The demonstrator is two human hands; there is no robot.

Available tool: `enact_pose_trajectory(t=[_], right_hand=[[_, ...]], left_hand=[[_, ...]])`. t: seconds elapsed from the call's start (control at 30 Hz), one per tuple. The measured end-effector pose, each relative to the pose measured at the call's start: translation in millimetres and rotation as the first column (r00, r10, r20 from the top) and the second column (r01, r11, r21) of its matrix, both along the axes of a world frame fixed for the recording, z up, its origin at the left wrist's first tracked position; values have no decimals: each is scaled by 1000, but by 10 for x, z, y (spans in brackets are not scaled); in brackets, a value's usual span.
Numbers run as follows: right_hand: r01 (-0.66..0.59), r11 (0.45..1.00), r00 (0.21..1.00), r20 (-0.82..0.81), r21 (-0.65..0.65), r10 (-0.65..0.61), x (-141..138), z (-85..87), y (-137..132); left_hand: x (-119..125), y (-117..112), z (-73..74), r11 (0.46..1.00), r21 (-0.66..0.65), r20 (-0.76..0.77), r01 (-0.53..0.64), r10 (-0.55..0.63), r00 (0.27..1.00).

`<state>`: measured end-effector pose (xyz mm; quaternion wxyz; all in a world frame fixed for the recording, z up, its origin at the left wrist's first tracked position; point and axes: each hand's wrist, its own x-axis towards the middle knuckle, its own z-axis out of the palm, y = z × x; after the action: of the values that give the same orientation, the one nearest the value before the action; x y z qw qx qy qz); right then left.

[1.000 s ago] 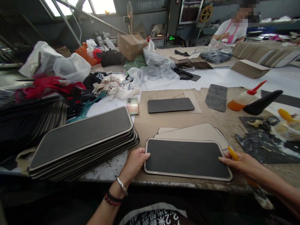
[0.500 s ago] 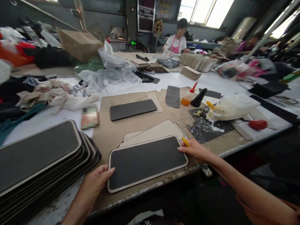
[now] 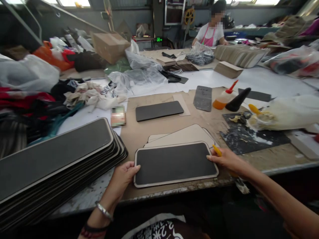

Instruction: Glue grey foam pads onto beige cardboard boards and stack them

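A dark rectangular panel [image 3: 174, 164] with rounded corners and a pale border lies before me, near the table's front edge. My left hand [image 3: 126, 176] grips its left end, thumb on top. At the opposite end, my right hand [image 3: 226, 159] pinches the upper right corner. That same hand also holds a yellow-handled tool [image 3: 217, 150]; whitish clumps hang below, and its working end is unclear. Beige boards [image 3: 179, 136] with dark edges lie fanned just behind the panel, partly covered by it. Farther back rests a plain black slab [image 3: 159, 111].
To the left rises a tall stack of similar panels [image 3: 54, 142]. On the right are an orange-liquid bottle [image 3: 220, 101], a black cone-shaped object [image 3: 238, 100], a glue-smeared dark sheet [image 3: 256, 139] and a plastic bag [image 3: 296, 111]. A person [image 3: 210, 33] works across the table.
The view has turned left, so everything appears farther right. Both hands keep hold of the panel, which looks a little less tilted.
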<state>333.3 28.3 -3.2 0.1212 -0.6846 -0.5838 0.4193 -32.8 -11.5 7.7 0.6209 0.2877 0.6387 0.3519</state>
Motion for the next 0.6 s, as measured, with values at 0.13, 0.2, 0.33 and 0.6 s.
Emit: enact_pose_trajectory(t=[0.13, 0.2, 0.33, 0.6], right_hand=[[-8, 1000, 1000, 2, -13, 8, -7, 30, -7], [7, 1000, 1000, 4, -5, -7, -19, 53, -15], [46, 999, 999, 8, -27, -46, -30, 62, -14], [48, 999, 999, 10, 7, -48, -141, 219, -29]], left_hand=[[-12, -22, -36, 999, 36, -13, -25, 26, 1000], [-22, -26, -60, 998, 53, -15, -27, 28, 999], [-43, -26, -110, 996, 79, -23, -28, 29, 999], [-24, -38, -110, 989, 141, 16, -40, 38, 999]])
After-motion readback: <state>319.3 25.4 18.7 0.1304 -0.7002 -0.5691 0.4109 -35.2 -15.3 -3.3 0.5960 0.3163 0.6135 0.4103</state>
